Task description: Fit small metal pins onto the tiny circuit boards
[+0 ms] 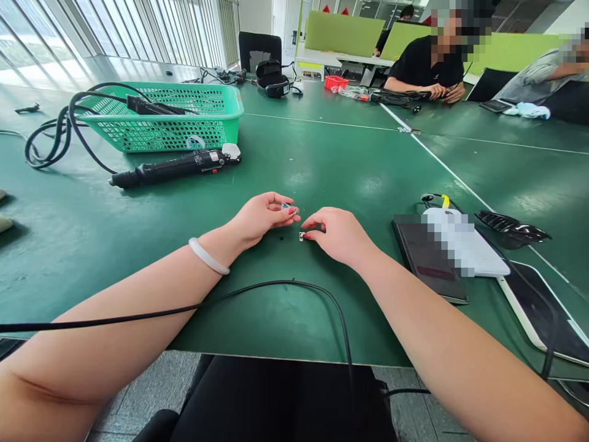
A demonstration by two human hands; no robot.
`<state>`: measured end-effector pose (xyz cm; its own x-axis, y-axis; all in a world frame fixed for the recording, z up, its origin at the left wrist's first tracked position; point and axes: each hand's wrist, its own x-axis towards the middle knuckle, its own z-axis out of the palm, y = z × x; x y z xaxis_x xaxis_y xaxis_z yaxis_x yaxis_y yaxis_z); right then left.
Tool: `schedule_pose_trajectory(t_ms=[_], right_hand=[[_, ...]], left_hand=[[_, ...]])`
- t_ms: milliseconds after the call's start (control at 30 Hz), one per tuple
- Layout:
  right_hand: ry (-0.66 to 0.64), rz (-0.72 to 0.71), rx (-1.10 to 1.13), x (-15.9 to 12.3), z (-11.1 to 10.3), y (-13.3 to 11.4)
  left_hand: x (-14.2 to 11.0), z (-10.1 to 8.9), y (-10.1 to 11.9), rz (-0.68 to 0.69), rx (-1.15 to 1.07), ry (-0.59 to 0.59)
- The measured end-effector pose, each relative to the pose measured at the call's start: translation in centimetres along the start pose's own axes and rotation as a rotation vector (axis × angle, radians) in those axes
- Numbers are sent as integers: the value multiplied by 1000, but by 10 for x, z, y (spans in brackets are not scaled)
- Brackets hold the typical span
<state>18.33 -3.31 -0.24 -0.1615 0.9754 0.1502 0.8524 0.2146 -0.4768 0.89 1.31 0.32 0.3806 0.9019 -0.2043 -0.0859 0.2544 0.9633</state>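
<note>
Over the green bench [322, 159], in from the middle of its near edge, the left hand [260, 218] held a small silvery part [286, 207] between thumb and fingers, and the right hand [339, 234] had its thumb tip at a small pale piece [302, 236]; whether that piece was pinched or merely touched where it sat, I could not tell. A tiny black piece [281, 238] lay on the bench just nearer the near edge than the left fingers. With parts this small, good handling probably called for fingertips only, a light pinch by the sides, and both hands kept low, so that anything that slipped would drop straight onto the bench. The left grip seemed best held steady, leaving the finer adjusting to the right hand. The black cable [285, 282] arched between the hands and the near edge, across the left forearm, so a sudden pull of that arm could have dragged it; small wrist movements looked safer. Care was due around the black piece too, since a sleeveless forearm or a stray finger could easily have brushed it away.
</note>
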Motion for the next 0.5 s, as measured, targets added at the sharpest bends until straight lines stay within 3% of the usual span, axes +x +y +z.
schedule_pose_trajectory(t_ms=[233,367,500], right_hand=[[-20,-19,-12,6,6,4],[167,-71,78,4,2,3],[350,-197,218,0,-4,-5]], left_hand=[[3,-3,-2,-9,-19,-26],[2,-2,-1,-46,18,-76],[0,-3,-2,-86,5,-267]])
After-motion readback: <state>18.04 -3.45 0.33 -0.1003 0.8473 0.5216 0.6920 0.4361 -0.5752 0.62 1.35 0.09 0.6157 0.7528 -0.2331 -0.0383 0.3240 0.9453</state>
